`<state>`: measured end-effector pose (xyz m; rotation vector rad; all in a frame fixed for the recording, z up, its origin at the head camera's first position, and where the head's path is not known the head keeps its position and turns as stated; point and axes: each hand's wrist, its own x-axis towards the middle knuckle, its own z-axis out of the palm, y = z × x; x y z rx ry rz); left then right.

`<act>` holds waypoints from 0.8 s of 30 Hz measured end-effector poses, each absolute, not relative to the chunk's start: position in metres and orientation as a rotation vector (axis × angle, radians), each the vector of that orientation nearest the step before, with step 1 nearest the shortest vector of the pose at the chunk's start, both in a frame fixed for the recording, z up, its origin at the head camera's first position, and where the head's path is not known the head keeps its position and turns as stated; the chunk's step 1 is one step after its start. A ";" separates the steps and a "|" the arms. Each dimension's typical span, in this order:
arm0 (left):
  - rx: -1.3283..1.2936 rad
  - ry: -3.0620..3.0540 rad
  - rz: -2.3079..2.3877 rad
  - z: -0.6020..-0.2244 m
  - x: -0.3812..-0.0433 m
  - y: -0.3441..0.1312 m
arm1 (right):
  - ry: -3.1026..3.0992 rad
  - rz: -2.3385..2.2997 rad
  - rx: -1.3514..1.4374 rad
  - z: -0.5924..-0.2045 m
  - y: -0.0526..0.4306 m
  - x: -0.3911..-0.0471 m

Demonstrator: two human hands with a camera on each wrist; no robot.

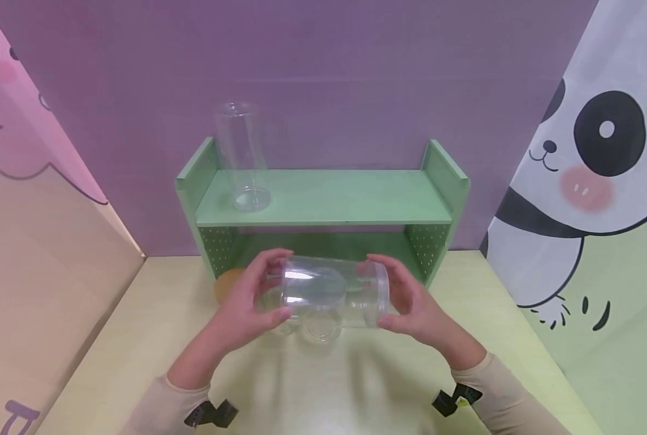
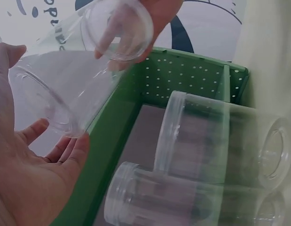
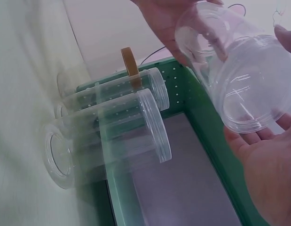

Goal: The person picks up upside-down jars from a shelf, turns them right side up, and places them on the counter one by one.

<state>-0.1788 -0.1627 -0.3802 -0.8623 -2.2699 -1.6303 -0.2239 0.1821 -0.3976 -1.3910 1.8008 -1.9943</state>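
Observation:
Both hands hold a clear plastic jar (image 1: pixel 358 296) lying sideways in the air in front of the shelf. My left hand (image 1: pixel 247 305) grips its left end, thumb below and fingers above. At the other end, by the wider rim, my right hand (image 1: pixel 415 308) holds it the same way. Below and behind it, two more clear jars stand on the table, a wider jar (image 3: pixel 107 136) and a narrower jar (image 2: pixel 154 202); the head view shows them only partly, through the held jar. A tall clear jar (image 1: pixel 241 157) stands on the shelf's upper board, at the left.
The green two-level shelf (image 1: pixel 323 196) stands at the back of the pale table (image 1: pixel 138 338), with perforated side panels. Near its lower left corner is a round brown object (image 1: pixel 226 285), partly behind my left hand. Printed walls (image 1: pixel 551 266) enclose the table's sides.

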 end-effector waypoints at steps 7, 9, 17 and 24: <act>-0.800 -2.292 -1.773 -0.391 -0.173 -0.154 | 1.737 -2.132 -1.381 -0.393 0.185 -0.226; -0.785 -2.316 -1.768 -0.394 -0.170 -0.151 | 1.716 -2.168 -1.413 -0.392 0.186 -0.228; -0.752 -2.486 -1.588 -0.402 -0.160 -0.143 | 1.800 -2.213 -1.443 -0.387 0.186 -0.229; -0.766 -2.522 -1.498 -0.407 -0.162 -0.140 | 1.849 -2.139 -1.459 -0.379 0.183 -0.231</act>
